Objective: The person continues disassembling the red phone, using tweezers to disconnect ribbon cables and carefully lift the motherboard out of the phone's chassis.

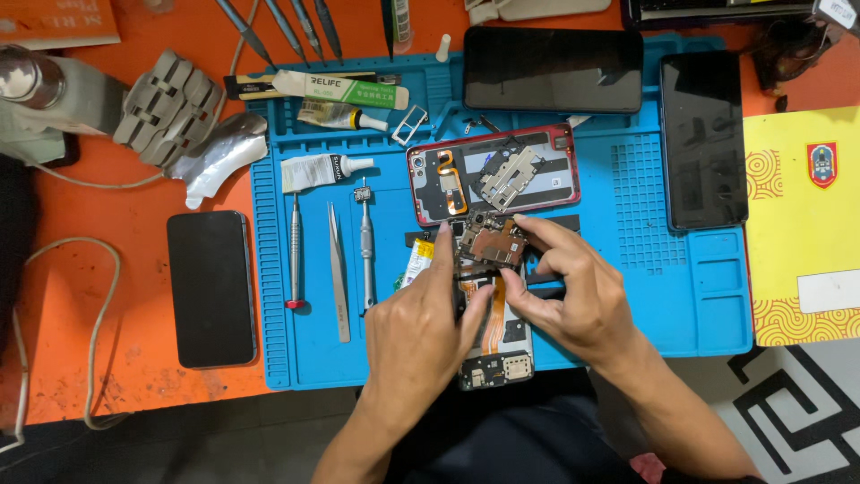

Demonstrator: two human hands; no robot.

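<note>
An opened phone body (495, 345) with an orange flex cable lies at the front of the blue work mat (690, 296). Both hands meet over its upper end. My left hand (421, 327) rests along the phone's left side, its fingertip touching a small circuit board (491, 240). My right hand (569, 291) pinches that board from the right and below. Just behind lies a red phone back cover (493, 172), inner side up, with a metal shield plate on it.
Two screwdrivers (295, 255) and tweezers (338, 282) lie on the mat's left. Glue tubes (322, 168) sit behind them. Dark phones lie at the back (553, 69), right (703, 139) and left (211, 289) on the orange table. A yellow booklet (802, 224) is far right.
</note>
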